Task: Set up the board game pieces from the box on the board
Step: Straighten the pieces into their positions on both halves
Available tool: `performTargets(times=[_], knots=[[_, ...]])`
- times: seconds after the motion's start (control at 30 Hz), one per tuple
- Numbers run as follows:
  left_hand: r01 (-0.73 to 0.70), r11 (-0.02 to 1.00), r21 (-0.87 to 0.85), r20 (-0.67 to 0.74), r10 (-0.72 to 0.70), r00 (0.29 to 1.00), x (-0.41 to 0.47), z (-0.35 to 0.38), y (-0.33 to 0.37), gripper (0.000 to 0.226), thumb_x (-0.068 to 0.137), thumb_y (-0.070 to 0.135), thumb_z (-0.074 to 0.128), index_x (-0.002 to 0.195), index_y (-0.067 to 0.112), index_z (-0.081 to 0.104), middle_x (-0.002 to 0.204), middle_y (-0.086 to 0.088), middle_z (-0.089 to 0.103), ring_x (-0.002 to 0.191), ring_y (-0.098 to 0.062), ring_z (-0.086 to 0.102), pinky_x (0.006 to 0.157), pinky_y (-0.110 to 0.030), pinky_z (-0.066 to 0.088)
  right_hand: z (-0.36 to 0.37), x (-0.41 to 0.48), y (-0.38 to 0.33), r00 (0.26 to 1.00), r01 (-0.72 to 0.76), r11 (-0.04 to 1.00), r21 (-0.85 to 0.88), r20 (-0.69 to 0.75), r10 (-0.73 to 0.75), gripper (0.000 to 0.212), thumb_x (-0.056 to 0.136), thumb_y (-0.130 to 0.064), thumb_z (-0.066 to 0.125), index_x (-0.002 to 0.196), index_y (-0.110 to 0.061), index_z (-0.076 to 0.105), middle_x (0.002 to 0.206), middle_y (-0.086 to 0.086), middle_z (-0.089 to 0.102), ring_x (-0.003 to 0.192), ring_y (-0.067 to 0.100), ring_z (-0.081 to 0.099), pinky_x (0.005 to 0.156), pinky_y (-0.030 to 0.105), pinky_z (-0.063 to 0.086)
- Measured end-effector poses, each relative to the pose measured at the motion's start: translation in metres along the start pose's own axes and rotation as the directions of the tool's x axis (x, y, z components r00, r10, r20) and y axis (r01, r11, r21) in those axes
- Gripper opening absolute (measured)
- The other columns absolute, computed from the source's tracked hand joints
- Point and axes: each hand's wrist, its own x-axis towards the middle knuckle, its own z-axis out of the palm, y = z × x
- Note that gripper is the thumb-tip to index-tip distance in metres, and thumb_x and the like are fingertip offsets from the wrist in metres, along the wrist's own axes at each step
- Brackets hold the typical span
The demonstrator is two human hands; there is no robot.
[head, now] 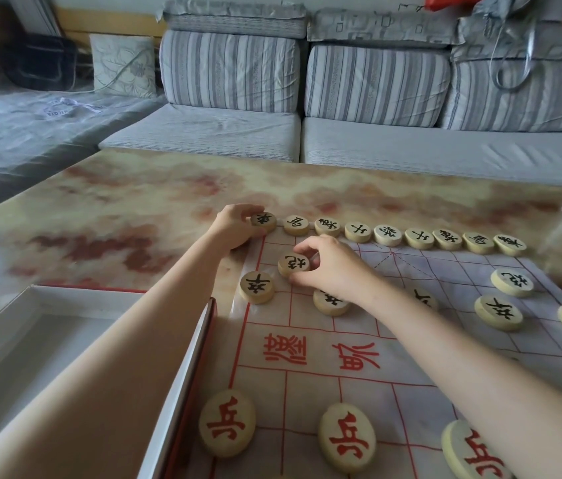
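Black cannon piece (294,263): on board (307,392), far-left area, pinched at rim by curled fingers of right grip (321,267)
Corner chariot piece (263,221): far-left end of back row (388,235), left grip (238,226) curled round it
Risk: right forearm hangs over black soldiers (257,286), careless sweep could knock them off points; nudged chariot could shove neighbour (296,225)
Count: back row nine; cannons two, other (512,282) at right; black soldiers five, one half hidden; red soldiers (227,423) three in view
Box (31,340) just beside board's left edge, on table (117,202)
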Motion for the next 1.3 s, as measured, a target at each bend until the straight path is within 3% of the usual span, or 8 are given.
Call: performTargets(times=[0.63, 0.77, 0.8, 0.87, 0.93, 1.03, 1.13, 1.3], knots=[[0.011, 0.999, -0.046, 0.034, -0.009, 0.999, -0.001, -0.002, 0.002, 0.058, 0.075, 0.016, 0.074, 0.129, 0.014, 0.054, 0.128, -0.008, 0.057, 0.116, -0.019, 0.052, 0.089, -0.022, 0.038, 0.002, 0.000, 0.002, 1.000, 0.015, 1.000, 0.009, 0.013, -0.016, 0.054, 0.077, -0.032, 0.071, 0.127, -0.020, 0.053, 0.125, 0.000, 0.051, 0.117, 0.016, 0.047, 0.096, 0.028, 0.038], [0.024, 0.983, -0.182, 0.006, -0.024, 1.000, 0.000, -0.006, 0.005, 0.058, 0.074, 0.018, 0.075, 0.128, 0.015, 0.053, 0.124, -0.003, 0.057, 0.102, -0.012, 0.054, 0.077, -0.014, 0.044, -0.014, 0.002, 0.006, 1.000, 0.015, 0.998, 0.069, 0.015, -0.016, 0.051, 0.078, -0.034, 0.071, 0.124, -0.019, 0.056, 0.108, -0.008, 0.054, 0.099, 0.008, 0.050, 0.081, 0.020, 0.038], [-0.016, 0.991, -0.136, -0.037, 0.011, 0.999, 0.001, -0.007, 0.007, 0.054, 0.075, 0.017, 0.074, 0.126, 0.015, 0.055, 0.122, -0.001, 0.058, 0.101, -0.012, 0.055, 0.072, -0.011, 0.045, -0.022, 0.005, 0.010, 1.000, 0.015, 0.997, 0.081, -0.013, -0.014, 0.045, 0.080, -0.031, 0.070, 0.121, -0.019, 0.058, 0.103, -0.010, 0.055, 0.095, 0.007, 0.049, 0.075, 0.018, 0.038], [-0.131, 0.991, 0.035, -0.084, 0.134, 0.987, 0.006, -0.006, 0.012, 0.046, 0.077, 0.013, 0.071, 0.121, 0.017, 0.060, 0.122, 0.001, 0.061, 0.109, -0.014, 0.057, 0.084, -0.014, 0.043, -0.037, 0.017, 0.021, 0.997, 0.001, 0.998, 0.067, -0.081, 0.004, 0.035, 0.083, -0.025, 0.066, 0.117, -0.019, 0.061, 0.104, -0.006, 0.060, 0.092, 0.008, 0.050, 0.069, 0.016, 0.036], [-0.244, 0.948, 0.203, -0.022, 0.254, 0.967, 0.008, 0.002, 0.021, 0.041, 0.077, 0.012, 0.069, 0.116, 0.022, 0.063, 0.122, 0.003, 0.063, 0.119, -0.018, 0.053, 0.104, -0.026, 0.036, -0.048, 0.033, 0.034, 0.990, -0.060, 0.998, 0.030, -0.128, 0.063, 0.032, 0.084, -0.025, 0.063, 0.115, -0.020, 0.062, 0.101, -0.002, 0.059, 0.092, 0.011, 0.048, 0.075, 0.020, 0.034], [-0.332, 0.849, 0.411, 0.074, 0.332, 0.940, 0.010, 0.017, 0.034, 0.038, 0.079, 0.024, 0.068, 0.116, 0.027, 0.062, 0.123, 0.007, 0.063, 0.125, -0.022, 0.043, 0.106, -0.036, 0.026, -0.050, 0.056, 0.046, 0.979, -0.115, 0.993, 0.012, -0.166, 0.115, 0.031, 0.080, -0.029, 0.066, 0.110, -0.020, 0.065, 0.100, 0.007, 0.064, 0.096, 0.018, 0.051, 0.084, 0.026, 0.041], [-0.335, 0.806, 0.488, 0.086, 0.337, 0.938, 0.012, 0.027, 0.040, 0.042, 0.080, 0.033, 0.067, 0.121, 0.026, 0.059, 0.123, 0.006, 0.062, 0.125, -0.022, 0.038, 0.102, -0.034, 0.022, -0.044, 0.072, 0.047, 0.972, -0.145, 0.988, -0.052, -0.196, 0.133, 0.033, 0.078, -0.034, 0.069, 0.108, -0.020, 0.067, 0.117, 0.010, 0.062, 0.112, 0.024, 0.053, 0.096, 0.034, 0.044], [-0.402, 0.783, 0.475, 0.223, 0.335, 0.915, 0.012, 0.026, 0.039, 0.043, 0.081, 0.033, 0.066, 0.123, 0.026, 0.059, 0.124, 0.007, 0.062, 0.120, -0.017, 0.049, 0.103, -0.033, 0.027, -0.036, 0.078, 0.042, 0.975, -0.159, 0.976, -0.152, -0.181, 0.131, 0.042, 0.072, -0.046, 0.073, 0.104, -0.019, 0.068, 0.118, 0.010, 0.056, 0.119, 0.023, 0.046, 0.092, 0.027, 0.037]])
